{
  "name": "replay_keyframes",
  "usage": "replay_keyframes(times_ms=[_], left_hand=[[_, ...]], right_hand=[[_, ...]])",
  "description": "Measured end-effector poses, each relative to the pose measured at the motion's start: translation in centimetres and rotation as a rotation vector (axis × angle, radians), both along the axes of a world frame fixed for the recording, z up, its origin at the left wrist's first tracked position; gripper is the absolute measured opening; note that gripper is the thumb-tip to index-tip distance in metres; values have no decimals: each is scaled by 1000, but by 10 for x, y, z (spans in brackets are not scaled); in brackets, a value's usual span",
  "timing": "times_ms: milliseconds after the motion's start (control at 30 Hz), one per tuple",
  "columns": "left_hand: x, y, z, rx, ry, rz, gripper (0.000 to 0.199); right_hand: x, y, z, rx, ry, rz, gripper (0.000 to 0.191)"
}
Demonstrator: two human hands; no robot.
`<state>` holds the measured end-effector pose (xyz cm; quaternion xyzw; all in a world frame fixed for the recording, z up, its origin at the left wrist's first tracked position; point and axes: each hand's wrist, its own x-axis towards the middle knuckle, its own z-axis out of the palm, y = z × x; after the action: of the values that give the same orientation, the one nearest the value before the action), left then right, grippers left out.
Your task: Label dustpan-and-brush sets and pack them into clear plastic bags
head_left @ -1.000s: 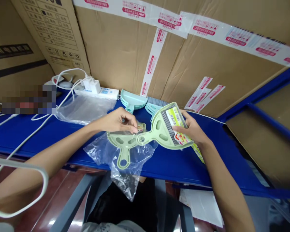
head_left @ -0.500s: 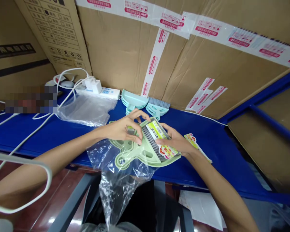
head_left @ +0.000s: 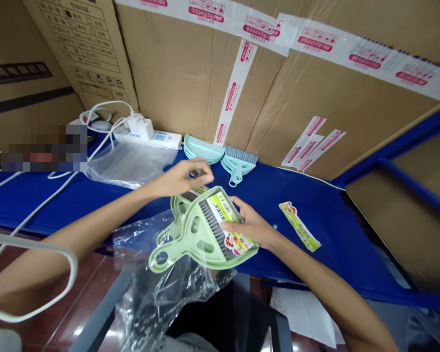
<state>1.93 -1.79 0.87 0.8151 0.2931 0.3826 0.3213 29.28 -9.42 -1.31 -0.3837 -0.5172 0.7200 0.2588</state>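
My right hand [head_left: 254, 226] grips front green dustpan set [head_left: 201, 235] over counter's [head_left: 271, 188] near edge, thumb on label [head_left: 219, 208]; best press lightly. My left hand [head_left: 185, 177] curls above rear set [head_left: 176, 222]; can't tell whether gripping. Avoid snagging plastic bag [head_left: 143, 288].

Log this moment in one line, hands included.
right hand: holding front green dustpan set | left hand: near rear green set, contact unclear | label card: on blue table | clear bag: crumpled
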Motion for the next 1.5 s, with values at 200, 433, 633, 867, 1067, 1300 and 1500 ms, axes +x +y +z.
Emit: replay_keyframes(times_ms=[200,433,633,867,1067,1300,1500], left_hand=[[-43,23,13,-490,330,-234,50],[-27,7,13,-571,244,-339,37],[-20,3,10,-615,132,-251,37],[-21,2,11,-611,83,-219,26],[-11,-1,6,-669,-115,-37,21],[4,-7,0,-536,-213,-7,26],[13,-16,-1,-374,-238,66,32]], right_hand=[[3,6,6,79,14,-183,71],[5,6,12,145,65,-264,74],[6,7,12,167,49,-300,74],[13,13,13,215,38,-357,74],[14,14,14,197,-19,-272,74],[10,7,11,311,-71,-264,67],[10,4,19,314,-104,-256,69]])
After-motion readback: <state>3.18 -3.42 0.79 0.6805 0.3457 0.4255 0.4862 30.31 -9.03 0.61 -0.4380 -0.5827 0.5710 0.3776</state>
